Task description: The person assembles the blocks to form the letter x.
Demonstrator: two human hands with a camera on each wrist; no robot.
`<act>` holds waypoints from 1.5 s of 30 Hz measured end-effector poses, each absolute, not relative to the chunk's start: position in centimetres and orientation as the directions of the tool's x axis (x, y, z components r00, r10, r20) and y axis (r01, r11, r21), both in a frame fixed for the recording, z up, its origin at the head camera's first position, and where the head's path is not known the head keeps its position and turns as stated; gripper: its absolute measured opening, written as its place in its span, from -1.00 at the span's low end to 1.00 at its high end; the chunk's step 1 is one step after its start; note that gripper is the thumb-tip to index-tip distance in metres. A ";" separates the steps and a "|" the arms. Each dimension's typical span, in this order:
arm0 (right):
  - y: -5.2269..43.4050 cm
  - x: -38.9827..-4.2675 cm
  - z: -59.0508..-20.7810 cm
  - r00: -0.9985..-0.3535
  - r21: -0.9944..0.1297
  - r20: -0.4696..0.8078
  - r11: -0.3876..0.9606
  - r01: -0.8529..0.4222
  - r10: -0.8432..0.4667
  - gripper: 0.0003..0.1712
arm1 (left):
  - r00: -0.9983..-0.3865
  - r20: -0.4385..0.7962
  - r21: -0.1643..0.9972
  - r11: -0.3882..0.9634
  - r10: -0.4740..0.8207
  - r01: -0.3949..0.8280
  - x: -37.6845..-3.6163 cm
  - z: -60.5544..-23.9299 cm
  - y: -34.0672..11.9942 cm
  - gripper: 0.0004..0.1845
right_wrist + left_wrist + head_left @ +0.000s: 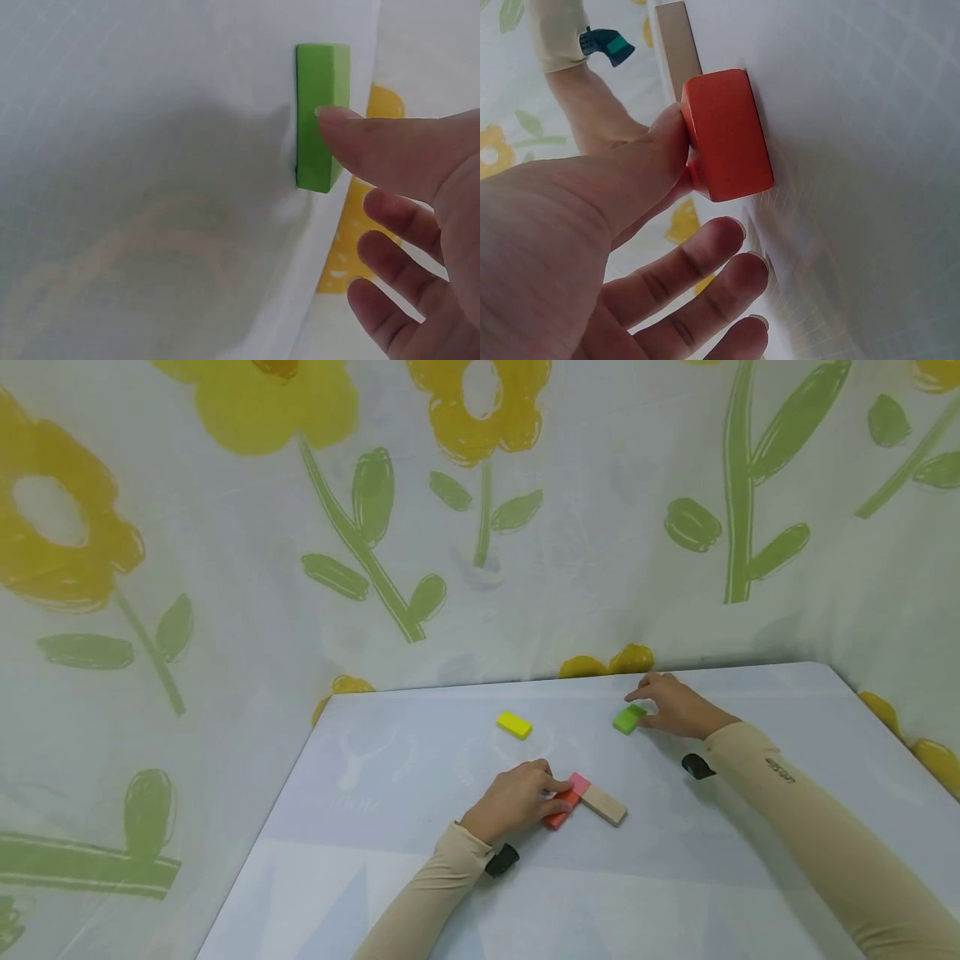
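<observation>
Head: left hand [513, 800] pinches red block [727, 136]; right hand [681, 706], fingers parted, at green block [627, 720] near far table edge [450, 691].

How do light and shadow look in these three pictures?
Head view: bright, with a soft shadow beside the right beige fabric sleeve; left wrist view: dimmer, with a narrow dark shadow along one edge of the red rectangular block; right wrist view: dim too, a broad soft-edged shadow beside the green rectangular block.
</observation>
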State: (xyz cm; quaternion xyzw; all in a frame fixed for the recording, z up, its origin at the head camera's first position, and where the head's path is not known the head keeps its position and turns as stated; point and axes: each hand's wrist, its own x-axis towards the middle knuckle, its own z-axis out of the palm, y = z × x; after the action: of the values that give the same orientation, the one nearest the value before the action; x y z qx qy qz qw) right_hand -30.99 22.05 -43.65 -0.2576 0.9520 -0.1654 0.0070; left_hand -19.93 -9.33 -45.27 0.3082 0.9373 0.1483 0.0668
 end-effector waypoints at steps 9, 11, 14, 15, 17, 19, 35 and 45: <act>21.9 -31.0 -43.3 -0.859 -0.290 0.027 0.819 -0.496 -0.511 -0.51 | -0.793 -0.030 0.313 0.759 0.608 0.570 -20.1 -45.3 -9.3 -0.55; 21.9 -31.1 -43.5 -0.861 -0.278 0.018 0.824 -0.493 -0.509 -0.51 | -0.793 -0.034 0.314 0.760 0.608 0.569 -20.0 -45.3 -9.3 -0.55; 21.8 -31.3 -43.7 -0.858 -0.259 0.003 0.828 -0.497 -0.513 -0.51 | -0.795 -0.041 0.317 0.762 0.605 0.564 -20.0 -45.3 -9.2 -0.55; 21.7 -31.4 -43.8 -0.857 -0.255 0.000 0.829 -0.499 -0.516 -0.51 | -0.796 -0.042 0.317 0.763 0.604 0.563 -20.0 -45.3 -9.2 -0.55; 21.6 -31.4 -43.7 -0.854 -0.249 -0.010 0.828 -0.502 -0.520 -0.52 | -0.797 -0.043 0.316 0.765 0.603 0.562 -20.0 -45.2 -9.2 -0.56; 21.6 -31.4 -43.7 -0.851 -0.249 -0.015 0.826 -0.505 -0.525 -0.54 | -0.796 -0.043 0.316 0.765 0.603 0.562 -20.0 -45.2 -9.2 -0.56; 21.5 -30.8 -43.1 -0.830 -0.275 -0.017 0.801 -0.532 -0.557 -0.59 | -0.806 -0.030 0.329 0.767 0.591 0.551 -19.8 -45.2 -9.2 -0.57; 21.7 -30.8 -43.3 -0.839 -0.274 -0.035 0.812 -0.515 -0.543 -0.58 | -0.804 -0.037 0.326 0.768 0.593 0.551 -20.0 -45.5 -9.2 -0.56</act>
State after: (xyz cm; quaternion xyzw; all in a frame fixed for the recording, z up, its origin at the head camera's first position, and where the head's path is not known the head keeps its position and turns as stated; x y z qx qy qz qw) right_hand -30.84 21.69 -43.35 -0.2784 0.9503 -0.1277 0.0557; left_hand -19.96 -9.19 -45.48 0.3052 0.9376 0.1514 0.0692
